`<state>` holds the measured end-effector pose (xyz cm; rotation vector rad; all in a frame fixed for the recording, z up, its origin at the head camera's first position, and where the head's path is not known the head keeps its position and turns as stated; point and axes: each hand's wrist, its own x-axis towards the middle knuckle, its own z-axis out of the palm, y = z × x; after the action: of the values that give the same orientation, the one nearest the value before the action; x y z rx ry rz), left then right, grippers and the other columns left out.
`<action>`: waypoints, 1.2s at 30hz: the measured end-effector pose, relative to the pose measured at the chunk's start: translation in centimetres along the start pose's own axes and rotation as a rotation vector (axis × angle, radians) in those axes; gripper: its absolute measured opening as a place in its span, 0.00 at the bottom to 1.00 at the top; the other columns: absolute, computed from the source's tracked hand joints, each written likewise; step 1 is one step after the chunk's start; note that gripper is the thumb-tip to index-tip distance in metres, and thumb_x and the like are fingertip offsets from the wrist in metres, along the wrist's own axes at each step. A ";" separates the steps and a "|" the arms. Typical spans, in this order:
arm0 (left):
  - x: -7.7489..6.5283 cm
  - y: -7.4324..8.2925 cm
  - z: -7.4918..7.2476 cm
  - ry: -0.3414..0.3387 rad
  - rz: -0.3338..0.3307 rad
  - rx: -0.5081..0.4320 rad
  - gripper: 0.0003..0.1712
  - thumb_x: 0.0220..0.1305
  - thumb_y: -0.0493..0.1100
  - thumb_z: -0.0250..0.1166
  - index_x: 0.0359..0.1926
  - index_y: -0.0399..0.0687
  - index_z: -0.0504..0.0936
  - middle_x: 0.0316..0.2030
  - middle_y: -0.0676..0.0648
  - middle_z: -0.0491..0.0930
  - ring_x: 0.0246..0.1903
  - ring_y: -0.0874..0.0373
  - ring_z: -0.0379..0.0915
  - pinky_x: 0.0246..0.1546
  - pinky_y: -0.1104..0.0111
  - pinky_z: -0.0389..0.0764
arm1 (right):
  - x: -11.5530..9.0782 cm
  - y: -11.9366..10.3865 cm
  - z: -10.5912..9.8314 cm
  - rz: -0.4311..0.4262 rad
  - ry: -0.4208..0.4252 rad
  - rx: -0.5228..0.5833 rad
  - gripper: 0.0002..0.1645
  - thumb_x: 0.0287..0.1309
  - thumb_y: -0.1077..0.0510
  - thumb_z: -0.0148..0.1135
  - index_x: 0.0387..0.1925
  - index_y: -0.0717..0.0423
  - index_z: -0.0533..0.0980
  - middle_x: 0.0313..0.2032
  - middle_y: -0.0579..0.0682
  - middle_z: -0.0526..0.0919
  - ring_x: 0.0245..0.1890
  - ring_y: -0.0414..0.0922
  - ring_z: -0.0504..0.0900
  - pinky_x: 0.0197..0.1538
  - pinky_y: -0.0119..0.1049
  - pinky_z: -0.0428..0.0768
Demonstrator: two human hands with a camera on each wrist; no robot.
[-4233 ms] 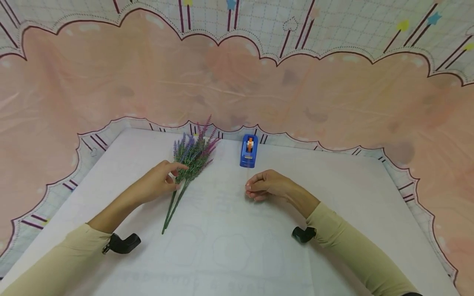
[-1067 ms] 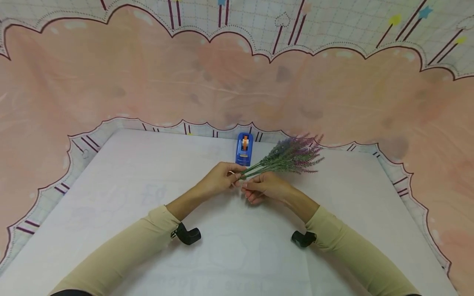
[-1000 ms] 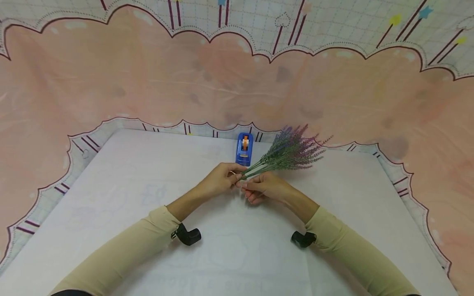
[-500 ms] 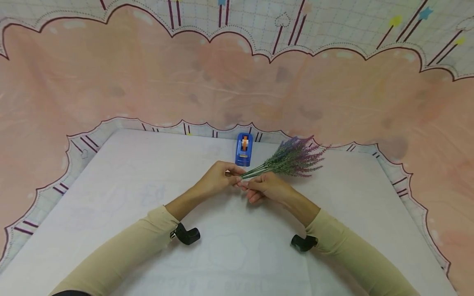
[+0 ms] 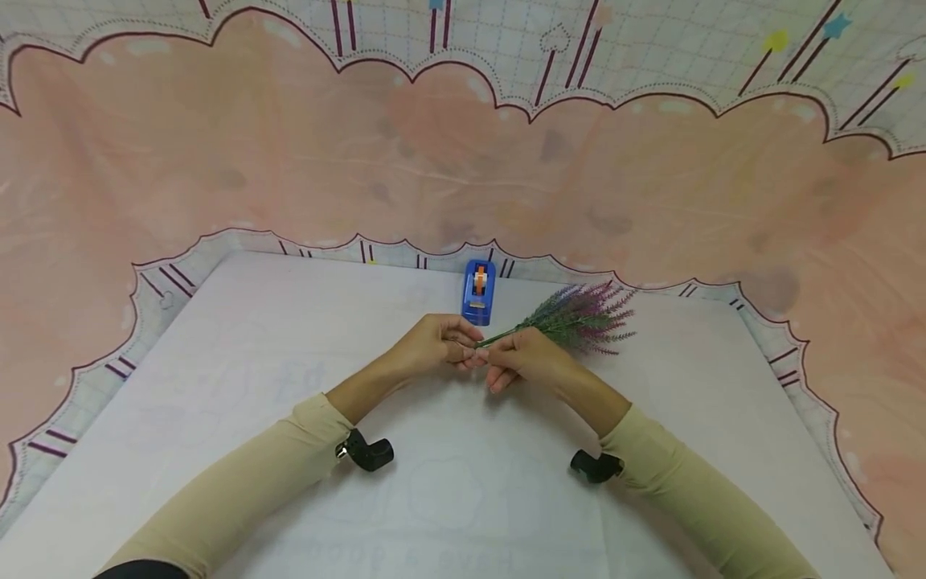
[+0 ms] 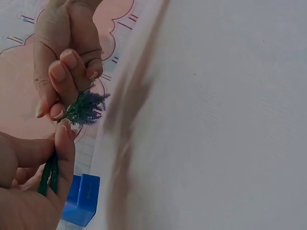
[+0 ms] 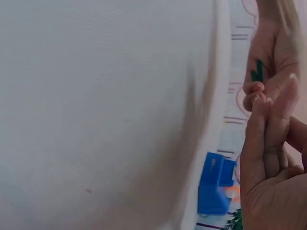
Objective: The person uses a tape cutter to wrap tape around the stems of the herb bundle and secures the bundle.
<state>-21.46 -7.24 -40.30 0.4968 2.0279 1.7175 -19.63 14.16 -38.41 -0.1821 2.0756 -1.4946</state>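
A small bunch of lavender sprigs (image 5: 586, 318), with purple and pink tips, points to the right over the white tabletop. My left hand (image 5: 437, 342) pinches its green stems (image 6: 49, 177) between thumb and fingers near the lower end. From the other side, my right hand (image 5: 531, 358) brings thumb and index finger together on the stems, right against the left fingertips. Stem ends (image 7: 259, 71) show in the left palm in the right wrist view. Just beyond the hands stands a blue tape dispenser (image 5: 478, 293) with an orange core. Any tape between the fingertips is too small to make out.
The white tabletop (image 5: 405, 498) spreads beneath both arms. Behind its far edge hangs a peach and white patterned cloth (image 5: 434, 177). A black wrist camera (image 5: 369, 452) juts from the left cuff, and another black camera (image 5: 596, 466) from the right.
The left hand has picked up the lavender from the table's left side and carried it rightward to the right hand. Lately the flower heads have dipped, and the right fingers have shifted onto the stems.
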 end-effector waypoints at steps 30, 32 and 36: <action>0.4 0.3 -0.2 -0.011 -0.055 -0.109 0.19 0.65 0.24 0.59 0.56 0.29 0.71 0.39 0.38 0.85 0.32 0.57 0.83 0.39 0.66 0.85 | 1.0 0.3 -0.3 -1.057 0.408 -1.236 0.06 0.57 0.56 0.76 0.35 0.47 0.84 0.33 0.44 0.77 0.31 0.41 0.72 0.30 0.32 0.72; 0.4 0.2 -0.2 -0.007 -0.053 -0.116 0.19 0.65 0.24 0.58 0.56 0.29 0.70 0.39 0.39 0.85 0.31 0.57 0.83 0.38 0.68 0.84 | 0.9 0.3 -0.2 -1.033 0.419 -1.216 0.04 0.58 0.56 0.75 0.34 0.47 0.85 0.33 0.44 0.77 0.30 0.40 0.72 0.29 0.32 0.72; 0.4 0.1 -0.2 -0.004 -0.051 -0.110 0.19 0.64 0.24 0.58 0.56 0.28 0.70 0.39 0.39 0.84 0.32 0.57 0.83 0.38 0.67 0.84 | 0.6 0.3 0.2 -0.941 0.477 -1.158 0.02 0.58 0.55 0.74 0.32 0.47 0.87 0.32 0.43 0.79 0.29 0.39 0.73 0.27 0.32 0.72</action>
<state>-21.88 -7.18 -40.18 0.4085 1.9145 1.7846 -19.95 13.89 -38.97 -1.5110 3.2562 -0.4712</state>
